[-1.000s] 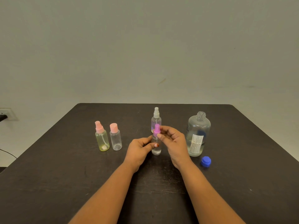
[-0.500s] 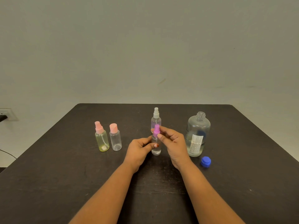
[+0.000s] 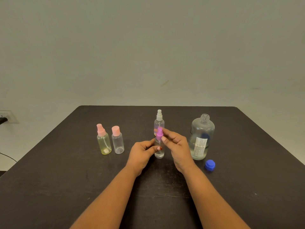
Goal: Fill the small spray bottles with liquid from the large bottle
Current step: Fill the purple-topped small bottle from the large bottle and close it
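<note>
A dark table (image 3: pixel 66 179) holds four small bottles, one large clear bottle (image 3: pixel 202 134) and one blue cap (image 3: pixel 210 165). At centre, the left hand (image 3: pixel 142 154) grips the body of a small upright spray bottle (image 3: pixel 159 152) while the right hand (image 3: pixel 176 146) pinches its purple spray top (image 3: pixel 159 133). A white-topped spray bottle (image 3: pixel 159 121) stands just behind. At left stand a yellow-tinted spray bottle (image 3: pixel 104 142) and a pink-capped clear bottle (image 3: pixel 117 142). The large bottle stands uncapped at right, the cap near its base.
</note>
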`<state>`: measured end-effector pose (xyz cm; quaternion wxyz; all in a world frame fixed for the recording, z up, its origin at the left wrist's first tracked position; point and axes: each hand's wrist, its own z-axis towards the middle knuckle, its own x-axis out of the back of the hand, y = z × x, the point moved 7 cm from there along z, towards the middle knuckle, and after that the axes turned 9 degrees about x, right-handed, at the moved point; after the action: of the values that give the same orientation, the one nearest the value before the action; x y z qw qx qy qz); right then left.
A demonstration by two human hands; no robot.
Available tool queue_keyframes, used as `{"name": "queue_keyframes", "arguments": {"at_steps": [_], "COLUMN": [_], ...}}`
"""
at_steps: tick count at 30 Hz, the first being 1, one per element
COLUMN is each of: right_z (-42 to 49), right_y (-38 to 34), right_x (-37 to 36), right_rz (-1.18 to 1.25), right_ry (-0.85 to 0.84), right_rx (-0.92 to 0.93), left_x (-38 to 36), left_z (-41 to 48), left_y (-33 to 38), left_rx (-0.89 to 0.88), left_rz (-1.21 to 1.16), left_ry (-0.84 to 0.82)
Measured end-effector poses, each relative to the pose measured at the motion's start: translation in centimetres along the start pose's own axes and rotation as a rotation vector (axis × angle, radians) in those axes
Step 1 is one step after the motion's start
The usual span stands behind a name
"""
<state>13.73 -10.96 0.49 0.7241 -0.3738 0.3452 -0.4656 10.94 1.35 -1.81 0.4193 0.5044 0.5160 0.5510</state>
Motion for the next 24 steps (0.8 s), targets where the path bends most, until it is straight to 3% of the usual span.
{"name": "queue_keyframes", "arguments": {"at_steps": [24], "right_z": [-0.08], "right_y": [-0.54], "right_x": [0.03], "right_rz": [-0.003], "right_ry": [0.052], "right_rx": [0.007], "left_x": [-0.02], "left_z": [-0.04], "left_y": [-0.09], "left_rx": [0.010], "left_rz": [0.022], "left_ry": [0.007]}}
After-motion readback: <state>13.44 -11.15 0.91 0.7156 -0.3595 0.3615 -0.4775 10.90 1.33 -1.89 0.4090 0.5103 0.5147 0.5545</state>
